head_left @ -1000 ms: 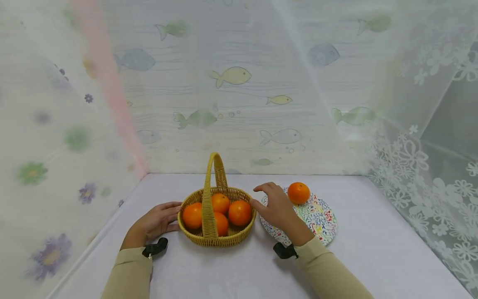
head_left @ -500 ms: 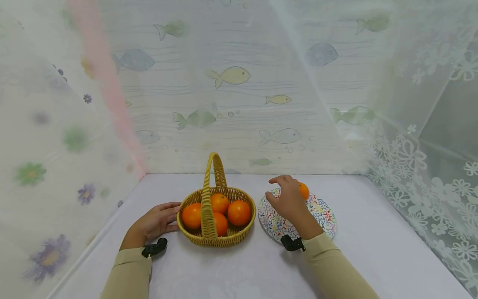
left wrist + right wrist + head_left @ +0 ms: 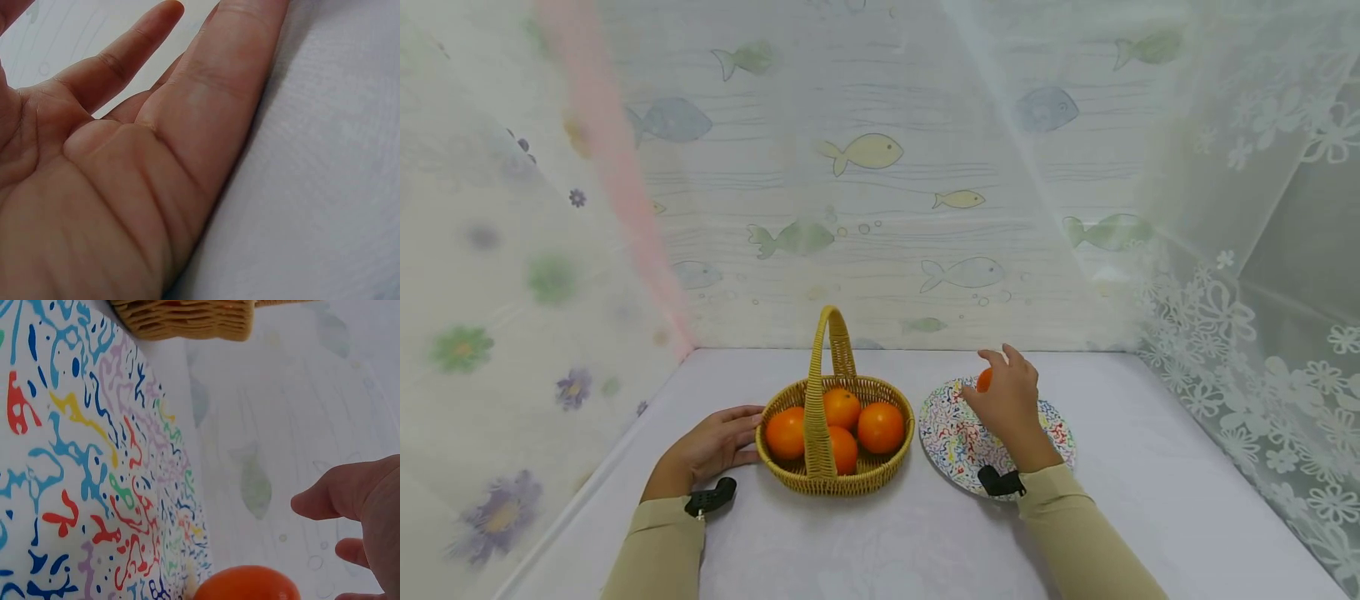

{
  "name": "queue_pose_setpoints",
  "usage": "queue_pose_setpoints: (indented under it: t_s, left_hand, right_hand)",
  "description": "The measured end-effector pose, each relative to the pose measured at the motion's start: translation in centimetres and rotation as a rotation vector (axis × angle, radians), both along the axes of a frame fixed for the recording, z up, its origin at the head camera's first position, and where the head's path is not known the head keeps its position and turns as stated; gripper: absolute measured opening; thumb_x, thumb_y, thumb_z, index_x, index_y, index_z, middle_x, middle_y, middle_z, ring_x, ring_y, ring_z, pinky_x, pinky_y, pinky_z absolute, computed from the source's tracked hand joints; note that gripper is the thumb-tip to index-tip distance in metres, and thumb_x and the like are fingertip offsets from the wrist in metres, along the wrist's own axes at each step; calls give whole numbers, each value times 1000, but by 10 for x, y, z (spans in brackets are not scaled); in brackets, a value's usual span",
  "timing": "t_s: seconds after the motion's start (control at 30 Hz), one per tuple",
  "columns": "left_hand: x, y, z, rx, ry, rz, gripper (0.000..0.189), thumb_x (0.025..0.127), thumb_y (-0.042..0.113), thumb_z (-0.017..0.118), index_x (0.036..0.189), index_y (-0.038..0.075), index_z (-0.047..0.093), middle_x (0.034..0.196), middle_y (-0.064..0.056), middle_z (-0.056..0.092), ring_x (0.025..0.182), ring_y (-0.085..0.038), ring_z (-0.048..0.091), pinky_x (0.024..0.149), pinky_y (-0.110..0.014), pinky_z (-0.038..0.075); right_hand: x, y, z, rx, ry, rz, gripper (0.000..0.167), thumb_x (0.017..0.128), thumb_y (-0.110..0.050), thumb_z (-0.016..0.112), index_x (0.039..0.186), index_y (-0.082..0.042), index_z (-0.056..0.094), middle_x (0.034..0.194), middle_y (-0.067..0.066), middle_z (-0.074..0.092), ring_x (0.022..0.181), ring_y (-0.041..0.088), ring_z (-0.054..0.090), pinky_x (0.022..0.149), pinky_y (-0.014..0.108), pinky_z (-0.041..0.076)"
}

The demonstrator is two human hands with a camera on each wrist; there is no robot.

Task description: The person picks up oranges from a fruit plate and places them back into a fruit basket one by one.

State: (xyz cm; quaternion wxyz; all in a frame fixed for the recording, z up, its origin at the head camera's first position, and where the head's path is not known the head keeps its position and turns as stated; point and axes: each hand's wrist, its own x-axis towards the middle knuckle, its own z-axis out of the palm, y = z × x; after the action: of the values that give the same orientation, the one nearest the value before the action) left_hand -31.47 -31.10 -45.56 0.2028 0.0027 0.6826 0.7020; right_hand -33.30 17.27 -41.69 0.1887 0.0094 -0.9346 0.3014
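My left hand (image 3: 718,442) rests on the tabletop, its fingertips at the left side of a yellow woven basket (image 3: 865,482). In the left wrist view, the fingers of the left hand (image 3: 137,162) are fairly straight. Several oranges (image 3: 882,427) lie in the basket, partly behind its tall handle. My right hand (image 3: 1011,400) is over a round plate (image 3: 955,442) with a multicoloured squiggle pattern. It hides most of a single orange (image 3: 984,381) on that plate. In the right wrist view, a gap shows between this orange (image 3: 250,586) and the spread fingers (image 3: 331,494).
Both hands and the basket are on a white-covered table (image 3: 850,550). A fish-printed curtain (image 3: 880,250) hangs along the back edge. Flowered sheer cloth (image 3: 497,375) stands at the left and lacy cloth (image 3: 1240,367) at the right.
My right hand has moved right and away from me, from beside the basket to over the orange on the plate. My left hand and the basket have stayed put.
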Motion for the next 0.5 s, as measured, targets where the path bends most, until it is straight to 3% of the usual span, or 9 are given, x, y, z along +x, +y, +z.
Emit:
queue_pose_setpoints:
  t_s: [0.23, 0.5]
  left_hand:
    - [0, 0, -2, 2, 15, -12, 63, 106, 29, 60, 156, 2, 34, 136, -3, 67, 119, -20, 69, 100, -46, 58]
    - [-1, -1, -1, 4, 16, -24, 61, 107, 29, 60, 155, 2, 35, 136, -3, 67, 119, -20, 69, 100, -46, 58]
  right_hand:
    - [-7, 12, -7, -78, -33, -55, 72, 88, -28, 74, 153, -12, 46, 166, 25, 25, 142, 57, 30, 96, 67, 52]
    - [-10, 19, -12, -125, -180, -70, 81, 89, -31, 72, 158, -9, 36, 167, 26, 19, 133, 60, 37, 96, 67, 52]
